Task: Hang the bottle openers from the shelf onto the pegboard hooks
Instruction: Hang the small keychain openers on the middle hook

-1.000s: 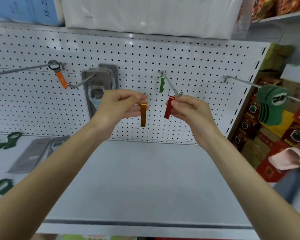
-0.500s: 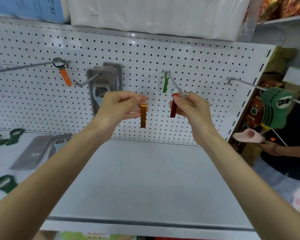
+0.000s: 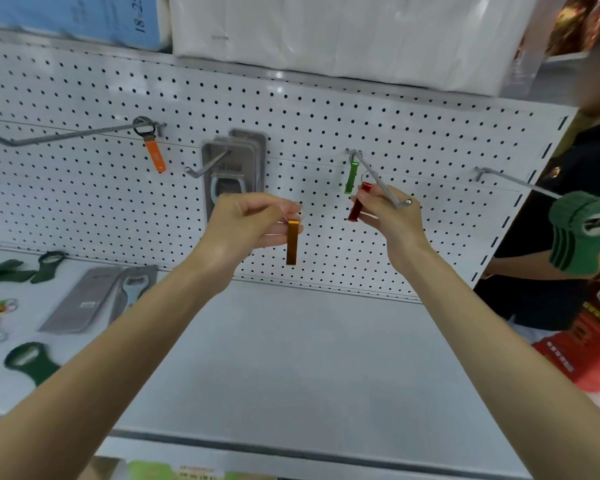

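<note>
Red opener (image 3: pixel 356 206): pinched at the right hand's fingertips, tilted and hanging just under the middle hook (image 3: pixel 378 181). Its ring sits against the rod, but I cannot tell whether it is threaded on.
Right hand (image 3: pixel 392 220): raised to the pegboard (image 3: pixel 291 109), fingers curled round the red opener and knuckles under the hook's tip.
Gold opener (image 3: pixel 292 242): hangs upright below the left hand's fingertips, apart from the red one.
Left hand (image 3: pixel 253 223): held level beside the right, thumb and fingers pinching the gold opener's top.
Green opener (image 3: pixel 351 177): hangs at the back of the same hook, against the pegboard.
Shelf (image 3: pixel 291 358): more openers lie at its left end.
</note>
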### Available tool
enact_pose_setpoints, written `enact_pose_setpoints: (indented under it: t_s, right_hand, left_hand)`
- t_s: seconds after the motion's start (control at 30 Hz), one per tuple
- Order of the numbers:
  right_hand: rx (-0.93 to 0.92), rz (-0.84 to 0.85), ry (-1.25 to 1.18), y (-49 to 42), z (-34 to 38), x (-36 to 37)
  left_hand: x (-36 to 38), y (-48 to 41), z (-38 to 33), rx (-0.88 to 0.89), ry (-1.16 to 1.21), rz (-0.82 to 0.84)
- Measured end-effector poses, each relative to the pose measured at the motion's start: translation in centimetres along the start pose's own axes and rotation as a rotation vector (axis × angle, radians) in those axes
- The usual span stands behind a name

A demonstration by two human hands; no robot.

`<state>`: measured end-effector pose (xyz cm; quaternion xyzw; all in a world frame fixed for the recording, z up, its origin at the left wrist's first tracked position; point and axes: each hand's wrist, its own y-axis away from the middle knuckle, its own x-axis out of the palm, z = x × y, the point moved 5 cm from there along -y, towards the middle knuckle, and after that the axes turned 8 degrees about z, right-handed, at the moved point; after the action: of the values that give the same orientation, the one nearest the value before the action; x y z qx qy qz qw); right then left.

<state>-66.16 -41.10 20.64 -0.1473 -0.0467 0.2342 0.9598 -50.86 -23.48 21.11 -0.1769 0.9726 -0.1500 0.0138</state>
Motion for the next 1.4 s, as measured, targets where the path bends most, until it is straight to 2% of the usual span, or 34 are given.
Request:
enact_pose_setpoints:
  t_s: [0.47,0.8,1.0,1.27,1.4]
  right_hand:
    - [-0.029,-0.043,0.040,0.1,-0.7,-1.2]
    - [0.063,0.007,0.020,0.8,-2.2,-1.2]
    - [0.060,0.103,-0.021,1.3,-2.8,-1.7]
    - [0.147,0.124,-0.036,4.3,-2.6,-3.2]
    - [0.123,0.290,-0.147,8.0,-1.6,-2.8]
  left_hand:
    - [2.5,-0.7,-1.5,0.043,-0.071,0.089]
    - [3.1,0.2,-2.2,0.050,-0.084,0.084]
    - [3.8,0.8,-2.5,0.052,-0.116,0.073]
    - [4.4,1.4,-3.1,0.077,-0.095,0.051]
    - [5.4,1.6,-3.5,0.094,-0.086,0.060]
